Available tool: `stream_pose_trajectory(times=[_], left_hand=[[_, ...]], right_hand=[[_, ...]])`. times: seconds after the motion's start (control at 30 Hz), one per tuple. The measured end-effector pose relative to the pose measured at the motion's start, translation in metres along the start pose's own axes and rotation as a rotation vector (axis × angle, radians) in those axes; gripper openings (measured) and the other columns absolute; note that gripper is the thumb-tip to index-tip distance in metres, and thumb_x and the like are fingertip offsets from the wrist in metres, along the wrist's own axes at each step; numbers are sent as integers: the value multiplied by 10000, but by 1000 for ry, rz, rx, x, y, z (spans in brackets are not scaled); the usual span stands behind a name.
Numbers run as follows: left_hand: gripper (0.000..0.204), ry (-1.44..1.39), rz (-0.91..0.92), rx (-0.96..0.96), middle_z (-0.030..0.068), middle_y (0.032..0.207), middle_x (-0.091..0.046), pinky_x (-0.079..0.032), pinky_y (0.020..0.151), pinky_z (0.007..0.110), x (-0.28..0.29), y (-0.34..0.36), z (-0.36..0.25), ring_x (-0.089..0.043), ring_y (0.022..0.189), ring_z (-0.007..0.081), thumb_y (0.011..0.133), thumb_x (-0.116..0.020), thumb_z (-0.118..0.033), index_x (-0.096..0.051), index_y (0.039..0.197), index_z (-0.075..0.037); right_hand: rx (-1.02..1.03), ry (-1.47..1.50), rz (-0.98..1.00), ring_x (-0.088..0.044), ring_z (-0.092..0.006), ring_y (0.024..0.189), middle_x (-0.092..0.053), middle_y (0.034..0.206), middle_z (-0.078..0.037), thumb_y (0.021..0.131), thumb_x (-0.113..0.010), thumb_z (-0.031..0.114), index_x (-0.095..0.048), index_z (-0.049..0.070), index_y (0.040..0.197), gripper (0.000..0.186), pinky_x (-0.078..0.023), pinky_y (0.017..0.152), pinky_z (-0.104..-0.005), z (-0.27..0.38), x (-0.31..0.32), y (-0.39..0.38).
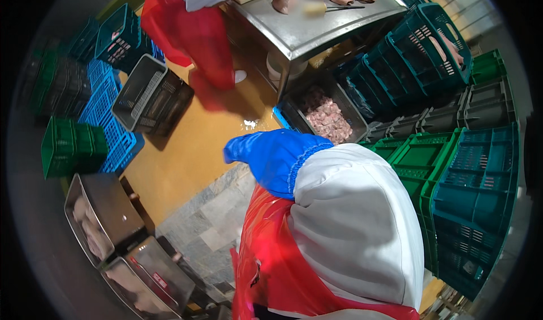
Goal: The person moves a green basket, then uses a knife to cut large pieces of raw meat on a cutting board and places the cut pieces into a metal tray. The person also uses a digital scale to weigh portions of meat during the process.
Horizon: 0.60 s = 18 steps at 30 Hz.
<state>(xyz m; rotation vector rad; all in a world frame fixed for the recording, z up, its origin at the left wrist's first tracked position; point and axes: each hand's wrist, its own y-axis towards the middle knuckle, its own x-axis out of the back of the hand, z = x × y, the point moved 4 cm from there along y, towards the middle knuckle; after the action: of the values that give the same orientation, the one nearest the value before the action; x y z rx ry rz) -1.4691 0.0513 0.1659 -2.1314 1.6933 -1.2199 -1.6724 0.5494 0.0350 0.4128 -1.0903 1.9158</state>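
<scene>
My right arm, in a white sleeve and a blue oversleeve [280,157], bends across the front of my red apron [263,246]. At its end my right hand [235,149], blue-covered, is smeared by motion, and its fingers cannot be made out. Nothing held shows in it. Beyond the forearm, a dark crate [357,108] on the floor holds pale pink meat pieces [329,119]; a gap separates it from the hand. My left hand is out of view.
A co-worker in a red apron [189,43] stands at a steel table [294,34] bearing meat. Stacked teal crates [384,59] and green crates [418,161] line the right. At left are a tilted grey crate [153,96], blue crates [102,93] and steel tubs [107,207] with meat.
</scene>
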Motion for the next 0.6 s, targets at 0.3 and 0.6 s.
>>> stream_pose_trajectory(times=[0.3, 0.6], left_hand=[[169, 20, 100, 44, 0, 793, -539, -420, 642, 289, 1, 174, -101, -508, 712, 118, 966, -552, -204, -564, 894, -52], [210, 175, 348, -12, -25, 748, -509, -400, 610, 286, 72, 364, -222, -483, 676, 110, 976, -547, -209, -549, 816, -72]], right_hand=[[120, -130, 155, -633, -250, 801, -687, 865, -119, 801, -707, 295, -763, 92, 936, 250, -495, 712, -449, 125, 76, 168], [-371, 234, -100, -653, -256, 944, -708, 1046, -118, 835, -661, 326, -746, 139, 1044, 293, -525, 843, -418, 61, 135, 266]])
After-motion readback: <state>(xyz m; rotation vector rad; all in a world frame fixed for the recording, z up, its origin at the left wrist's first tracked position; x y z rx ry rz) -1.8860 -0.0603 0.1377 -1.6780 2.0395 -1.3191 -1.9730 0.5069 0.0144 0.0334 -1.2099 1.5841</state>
